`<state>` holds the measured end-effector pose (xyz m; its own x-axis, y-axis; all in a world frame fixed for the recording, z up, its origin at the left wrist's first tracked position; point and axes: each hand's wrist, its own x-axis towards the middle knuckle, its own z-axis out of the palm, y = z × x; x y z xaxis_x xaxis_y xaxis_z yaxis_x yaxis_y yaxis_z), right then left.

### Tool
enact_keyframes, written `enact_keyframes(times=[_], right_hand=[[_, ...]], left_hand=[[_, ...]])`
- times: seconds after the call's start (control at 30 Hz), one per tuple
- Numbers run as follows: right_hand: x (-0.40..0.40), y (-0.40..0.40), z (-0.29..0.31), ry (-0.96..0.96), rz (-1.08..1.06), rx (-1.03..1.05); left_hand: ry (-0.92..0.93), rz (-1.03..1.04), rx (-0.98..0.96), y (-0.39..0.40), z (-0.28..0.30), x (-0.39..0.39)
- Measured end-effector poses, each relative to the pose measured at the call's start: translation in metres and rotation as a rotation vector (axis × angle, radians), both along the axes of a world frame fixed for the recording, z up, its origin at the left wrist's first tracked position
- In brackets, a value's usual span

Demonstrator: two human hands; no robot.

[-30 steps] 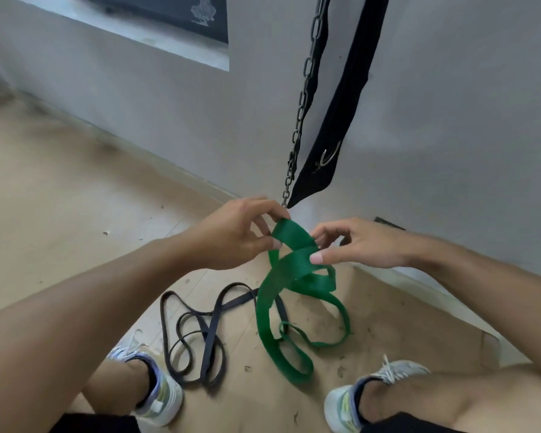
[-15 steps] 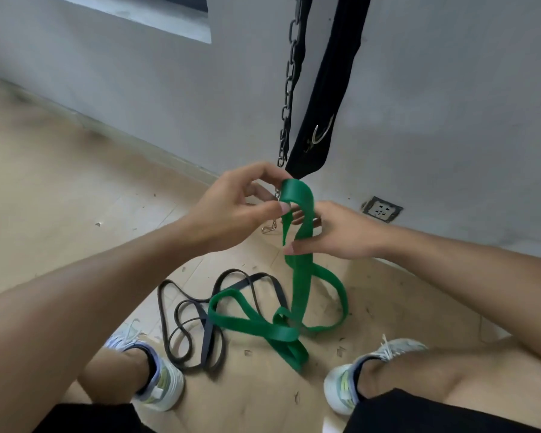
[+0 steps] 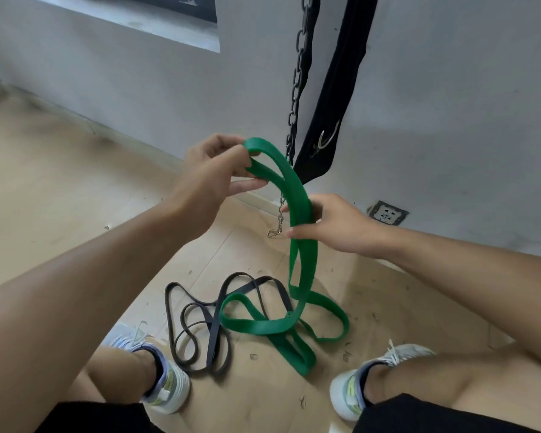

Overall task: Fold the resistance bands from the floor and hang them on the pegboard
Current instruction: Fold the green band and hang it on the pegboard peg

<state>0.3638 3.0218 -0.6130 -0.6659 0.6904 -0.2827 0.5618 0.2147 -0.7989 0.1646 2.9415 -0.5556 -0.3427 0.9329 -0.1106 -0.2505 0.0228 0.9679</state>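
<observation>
Pinching the top bend of the green resistance band (image 3: 295,195), the left hand (image 3: 214,175) holds it raised in front of the wall (image 3: 450,89), thumb and curled fingers pressed together on the strap. Lower and to the right, the right hand (image 3: 331,228) has its grip wrapped round both strands of the same band, the thumb across the front. From there the green band hangs down to the floor (image 3: 44,198), where its remaining length lies in loose loops between the two shoes, the left shoe (image 3: 166,389) and the right shoe (image 3: 356,385). Just beside those loops, toward the left shoe, the black resistance band (image 3: 213,323) lies tangled on the floor, and the green loops cross over part of it. Behind the hands a dark chain (image 3: 297,89) and a black strap (image 3: 334,98) hang along the wall, the chain ending in a thinner silver chain with a clip (image 3: 274,234). A wall socket (image 3: 388,213) sits low on the wall, near the right wrist.
</observation>
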Motion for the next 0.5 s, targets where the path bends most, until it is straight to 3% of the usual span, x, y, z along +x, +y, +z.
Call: enact_keyframes(times=[0.1,0.17,0.23,0.3,0.37,0.5], right_hand=[[0.003,0.005,0.01,0.037,-0.087,0.02],[0.003,0.007,0.013,0.071,-0.173,-0.036],[0.002,0.008,0.017,0.117,-0.24,-0.093],[0.0,0.007,0.024,0.191,-0.287,-0.159],[-0.003,0.004,0.032,0.275,-0.316,-0.243],[-0.01,-0.006,0.044,0.344,-0.329,-0.155]], left_hand=[[-0.044,0.117,-0.232,0.006,-0.013,-0.007],[0.116,-0.016,-0.433,0.003,-0.027,-0.003],[0.369,-0.275,-0.554,-0.005,-0.04,0.01],[0.522,-0.437,-0.571,-0.014,-0.047,0.029],[0.611,-0.444,-0.528,-0.017,-0.052,0.042],[0.555,-0.431,-0.448,-0.014,-0.062,0.055]])
